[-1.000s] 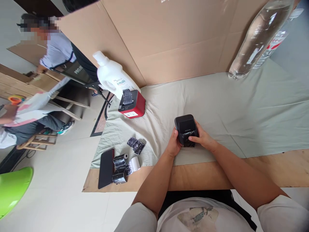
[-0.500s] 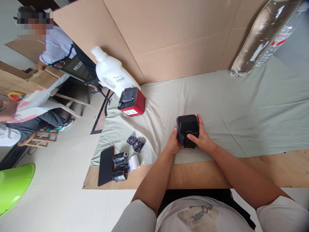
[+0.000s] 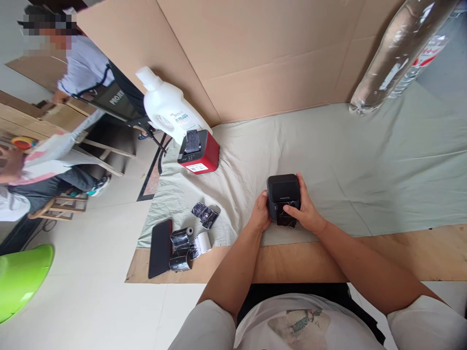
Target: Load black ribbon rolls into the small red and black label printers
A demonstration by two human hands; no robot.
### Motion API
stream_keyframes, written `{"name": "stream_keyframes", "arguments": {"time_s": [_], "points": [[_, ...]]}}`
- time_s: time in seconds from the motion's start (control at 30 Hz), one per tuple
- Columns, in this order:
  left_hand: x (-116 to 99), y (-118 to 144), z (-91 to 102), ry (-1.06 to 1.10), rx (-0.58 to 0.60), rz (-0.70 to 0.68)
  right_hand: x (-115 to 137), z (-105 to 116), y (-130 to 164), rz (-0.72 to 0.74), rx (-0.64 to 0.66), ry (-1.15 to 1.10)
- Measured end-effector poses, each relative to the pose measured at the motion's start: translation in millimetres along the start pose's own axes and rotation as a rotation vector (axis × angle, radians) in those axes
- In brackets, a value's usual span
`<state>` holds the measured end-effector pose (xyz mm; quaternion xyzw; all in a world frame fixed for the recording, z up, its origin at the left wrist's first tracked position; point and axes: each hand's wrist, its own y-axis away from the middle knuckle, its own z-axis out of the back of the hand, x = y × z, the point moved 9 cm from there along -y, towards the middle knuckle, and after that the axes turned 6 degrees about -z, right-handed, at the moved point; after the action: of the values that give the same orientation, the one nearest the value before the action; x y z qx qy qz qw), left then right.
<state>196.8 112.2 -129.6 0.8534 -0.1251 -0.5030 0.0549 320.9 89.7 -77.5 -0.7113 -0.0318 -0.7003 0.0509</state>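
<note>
Cardboard sheets [image 3: 255,53] stand as a back wall behind a wooden bench [image 3: 401,253] that is mostly covered by a pale green cloth [image 3: 365,165]. Near the front middle of the cloth sits a small black printer [image 3: 282,189], and both of the person's hands are on it. The left hand [image 3: 260,216] is curled against the printer's left side, fingers closed on its edge. The right hand [image 3: 305,209] wraps the right side, with the thumb laid across the crinkled black paper [image 3: 286,218] that hangs out at the front of the printer; that hand is closed on the printer too.

Further back and to the left on the cloth stands a red printer [image 3: 199,153] with a strip of black paper coming out of its top. Just behind it, touching or nearly so, leans a white plastic jug [image 3: 166,109]. At the front left corner of the bench lie a dark phone [image 3: 160,248], some black-wrapped rolls [image 3: 180,250], a white paper roll [image 3: 203,242] and a loose crumpled black strip [image 3: 205,215], all close together and well apart from the hands. A clear plastic bottle [image 3: 397,53] lies tilted at the far right against the cardboard.

Off the bench to the left, another person in a light shirt [image 3: 82,68] bends over wooden furniture, and a green plastic object [image 3: 22,279] shows at the lower left on the tiled floor [image 3: 91,301].
</note>
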Motion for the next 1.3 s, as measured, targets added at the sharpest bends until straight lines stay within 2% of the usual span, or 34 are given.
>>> {"name": "stream_keyframes", "arguments": {"time_s": [0.1,0.23,0.3,0.43,0.57,0.67,0.77,0.87,1.07,1.2,1.3], "points": [[-3.3,1.2,-1.5,-0.015,0.007,-0.014,0.1,-0.8,1.2,-0.007,-0.006,-0.033],[-5.2,2.3,-6.2,-0.015,0.035,-0.038,-11.8,7.0,-0.8,-0.086,-0.072,-0.125],[-3.6,2.0,-6.9,-0.01,0.033,-0.035,-16.1,9.9,-3.0,-0.114,-0.066,-0.162],[2.4,0.5,-4.5,-0.011,0.011,-0.009,-13.1,13.3,-8.2,-0.094,0.005,-0.185],[5.0,0.3,0.1,-0.026,0.001,-0.01,-9.7,26.6,-13.9,-0.082,-0.049,-0.139],[0.8,3.0,1.4,-0.141,0.03,-0.047,-11.2,44.4,-18.4,-0.083,-0.179,-0.071],[-5.5,8.4,-0.4,-0.349,0.064,-0.105,-16.5,63.7,-21.2,-0.101,-0.334,0.036],[-13.5,15.1,-3.3,-0.496,0.052,-0.202,-24.3,74.6,-23.1,-0.15,-0.42,0.159],[-34.4,26.0,-1.7,-0.576,-0.098,-0.39,-26.3,69.6,-31.3,-0.156,-0.389,0.563],[-51.6,31.3,-6.8,-0.655,-0.119,-0.506,-21.2,64.9,-34.5,-0.074,-0.409,0.742],[-60.6,32.5,-14.2,-0.689,-0.104,-0.519,-22.0,63.1,-35.5,-0.055,-0.409,0.774]]}}
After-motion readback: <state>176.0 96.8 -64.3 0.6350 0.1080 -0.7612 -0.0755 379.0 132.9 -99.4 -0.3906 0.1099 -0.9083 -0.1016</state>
